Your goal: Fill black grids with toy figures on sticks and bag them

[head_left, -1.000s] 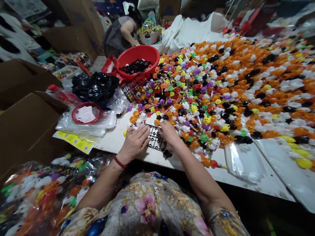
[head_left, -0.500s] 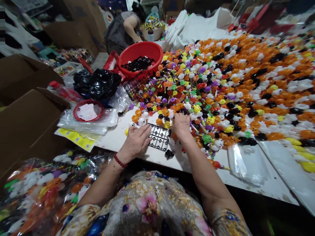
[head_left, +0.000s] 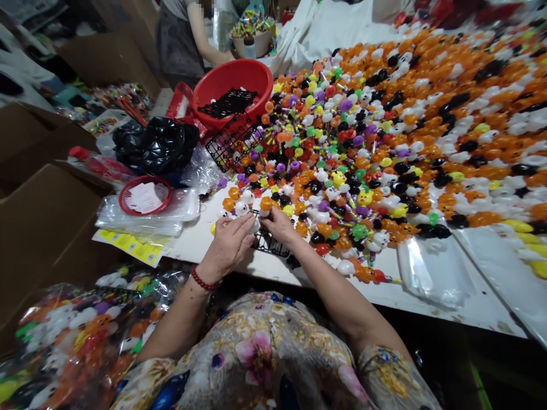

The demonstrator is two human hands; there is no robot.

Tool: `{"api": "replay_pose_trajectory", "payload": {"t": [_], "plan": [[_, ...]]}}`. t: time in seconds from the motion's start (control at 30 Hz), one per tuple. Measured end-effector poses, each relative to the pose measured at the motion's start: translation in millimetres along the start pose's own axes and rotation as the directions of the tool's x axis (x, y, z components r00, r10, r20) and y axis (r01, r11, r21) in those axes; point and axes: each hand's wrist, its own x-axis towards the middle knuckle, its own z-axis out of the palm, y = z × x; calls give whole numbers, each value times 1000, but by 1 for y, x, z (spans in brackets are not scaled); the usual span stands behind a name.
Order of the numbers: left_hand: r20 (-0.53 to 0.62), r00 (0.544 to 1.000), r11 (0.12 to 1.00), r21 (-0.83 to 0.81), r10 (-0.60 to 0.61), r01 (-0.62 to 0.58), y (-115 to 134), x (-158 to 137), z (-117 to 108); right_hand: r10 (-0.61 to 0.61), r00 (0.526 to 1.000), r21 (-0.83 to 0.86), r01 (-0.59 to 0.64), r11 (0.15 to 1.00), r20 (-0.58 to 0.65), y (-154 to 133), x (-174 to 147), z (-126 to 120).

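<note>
A black plastic grid [head_left: 272, 245] lies on the white table near its front edge. My left hand [head_left: 228, 246], fingers stretched out and close together, rests at the grid's left side. My right hand [head_left: 280, 226] is closed at the grid's far edge, pinching a small toy figure [head_left: 266, 204] with an orange top and a white base. The fingers hide part of the grid. Small round white figures [head_left: 241, 208] and orange ones stand just beyond my left fingertips. To the right spreads a heap of colourful small plastic figures [head_left: 325, 136].
A red basin [head_left: 267, 94] holding black grids stands behind, with another grid [head_left: 228, 145] leaning beside it. Clear bags [head_left: 431, 273] lie at right. A small red basket [head_left: 170, 199], black plastic and cardboard boxes [head_left: 55, 233] are at left. Another person [head_left: 182, 42] works beyond the basin.
My right hand has moved left from the heap to the grid, bringing an orange-and-white figure. My left hand stays at the grid's side. The head view has shifted slightly.
</note>
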Motion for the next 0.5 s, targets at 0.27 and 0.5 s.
{"api": "replay_pose_trajectory", "payload": {"t": [0.27,0.5], "plan": [[16,999,995,-92,-43,44,-2,1,-5,-1,1000,-64,2,998,27,-5,-2,-1],[-80,986,983,-123,-144,134,-9,0,-13,-145,988,-337,155,929,54,-20,-13,-30]]}}
